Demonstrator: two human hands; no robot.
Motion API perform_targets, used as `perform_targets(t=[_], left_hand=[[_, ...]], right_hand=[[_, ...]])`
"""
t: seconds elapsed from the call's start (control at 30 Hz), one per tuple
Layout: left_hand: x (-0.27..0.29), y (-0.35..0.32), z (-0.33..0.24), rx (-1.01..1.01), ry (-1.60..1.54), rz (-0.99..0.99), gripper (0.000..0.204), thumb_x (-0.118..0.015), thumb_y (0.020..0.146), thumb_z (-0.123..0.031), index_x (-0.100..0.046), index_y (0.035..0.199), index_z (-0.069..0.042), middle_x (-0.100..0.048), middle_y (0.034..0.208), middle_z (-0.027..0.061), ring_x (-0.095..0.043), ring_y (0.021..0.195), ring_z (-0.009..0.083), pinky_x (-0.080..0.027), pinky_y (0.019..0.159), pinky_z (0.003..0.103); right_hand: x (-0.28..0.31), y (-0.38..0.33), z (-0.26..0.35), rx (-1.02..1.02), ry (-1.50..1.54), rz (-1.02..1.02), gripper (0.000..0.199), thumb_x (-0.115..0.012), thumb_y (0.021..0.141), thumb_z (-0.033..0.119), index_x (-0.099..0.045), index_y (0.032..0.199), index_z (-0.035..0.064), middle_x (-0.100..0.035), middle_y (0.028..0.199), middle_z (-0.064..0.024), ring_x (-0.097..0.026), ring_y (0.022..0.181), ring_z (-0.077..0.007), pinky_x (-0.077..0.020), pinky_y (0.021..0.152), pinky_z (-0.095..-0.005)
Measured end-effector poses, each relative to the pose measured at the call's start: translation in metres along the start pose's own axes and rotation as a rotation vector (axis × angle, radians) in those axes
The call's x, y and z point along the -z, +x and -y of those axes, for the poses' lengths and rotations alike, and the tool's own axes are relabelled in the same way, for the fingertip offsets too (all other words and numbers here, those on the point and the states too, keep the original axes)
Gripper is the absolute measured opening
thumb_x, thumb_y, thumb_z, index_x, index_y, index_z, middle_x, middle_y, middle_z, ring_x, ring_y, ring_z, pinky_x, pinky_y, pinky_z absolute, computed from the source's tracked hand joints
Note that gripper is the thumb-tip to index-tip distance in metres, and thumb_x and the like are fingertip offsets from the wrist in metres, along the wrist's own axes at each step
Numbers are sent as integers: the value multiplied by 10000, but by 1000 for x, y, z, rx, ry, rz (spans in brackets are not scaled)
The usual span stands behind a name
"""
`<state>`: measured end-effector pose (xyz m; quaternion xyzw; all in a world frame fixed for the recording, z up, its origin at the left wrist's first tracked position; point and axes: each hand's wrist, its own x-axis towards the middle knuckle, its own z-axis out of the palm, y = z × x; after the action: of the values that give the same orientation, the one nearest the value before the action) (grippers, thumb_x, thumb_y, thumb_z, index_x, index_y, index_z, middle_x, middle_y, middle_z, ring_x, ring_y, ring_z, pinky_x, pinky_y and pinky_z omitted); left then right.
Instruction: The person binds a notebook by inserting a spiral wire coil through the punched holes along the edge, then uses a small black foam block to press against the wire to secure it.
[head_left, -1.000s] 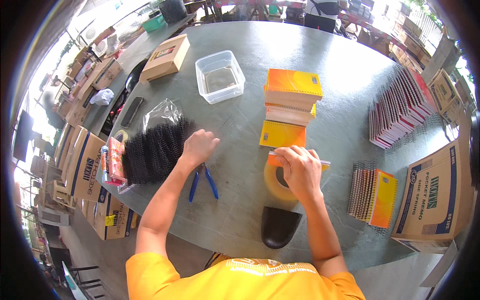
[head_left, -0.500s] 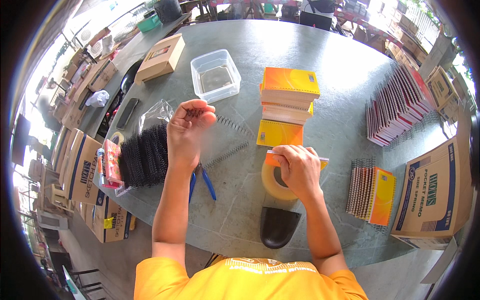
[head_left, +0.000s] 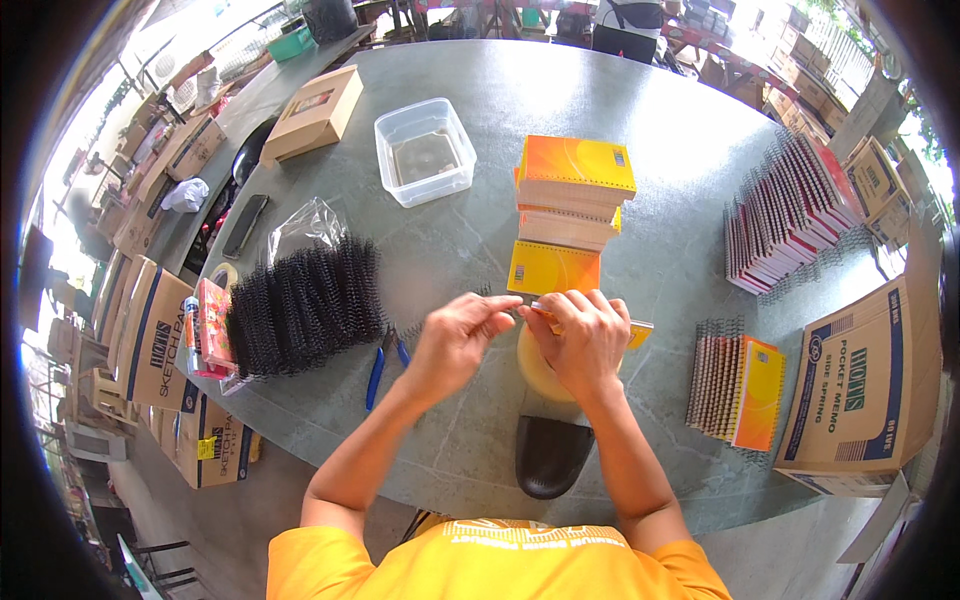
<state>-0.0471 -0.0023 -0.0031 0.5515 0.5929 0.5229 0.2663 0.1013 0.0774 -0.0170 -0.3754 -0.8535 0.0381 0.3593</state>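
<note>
The landmark here is the roll of tape, which lies flat on the grey table, just under both hands.

Far to the left of the roll stand cardboard boxes against the table edge. Between them and the roll lies a big heap of black spiral wires, with a clear plastic bag behind it. Just left of the roll, blue-handled pliers lie on the table, untouched.

The left hand is directly left of the roll, a little above it. Its fingers are pinched together at the tips, on the end of a thin wire, as far as I can tell. The right hand is over the roll and touches the left hand at the fingertips. It is closed on a small orange notebook, which it holds above the roll; one corner sticks out to the right.

Behind the roll lies one yellow notebook flat, and further behind it a stack of orange notebooks. A clear plastic tub stands behind and left of the stack. In front of the roll sits a black curved object.

To the right of the roll stands a short row of bound notebooks, and further back a long row of red ones.
</note>
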Motion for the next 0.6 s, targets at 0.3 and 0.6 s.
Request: perform_targets(t=[0.3, 0.6], left_hand=[[-18, 0, 3, -91, 250, -37, 159, -623, 871, -152, -648, 930, -7, -651, 789, 87, -596, 659, 112, -479, 599, 242], [-12, 10, 10, 185, 15, 30, 218, -599, 889, -215, -605, 952, -7, -575, 670, 56, -554, 617, 111, -467, 589, 265]], right_hand=[[8, 3, -9, -11, 199, 28, 92, -668, 745, 241, -665, 768, 151, -626, 719, 12, -594, 688, -190, -416, 643, -329], [12, 4, -7, 30, 249, 57, 54, -675, 734, 193, -671, 778, 161, -634, 730, 15, -597, 705, -190, -414, 648, -329]])
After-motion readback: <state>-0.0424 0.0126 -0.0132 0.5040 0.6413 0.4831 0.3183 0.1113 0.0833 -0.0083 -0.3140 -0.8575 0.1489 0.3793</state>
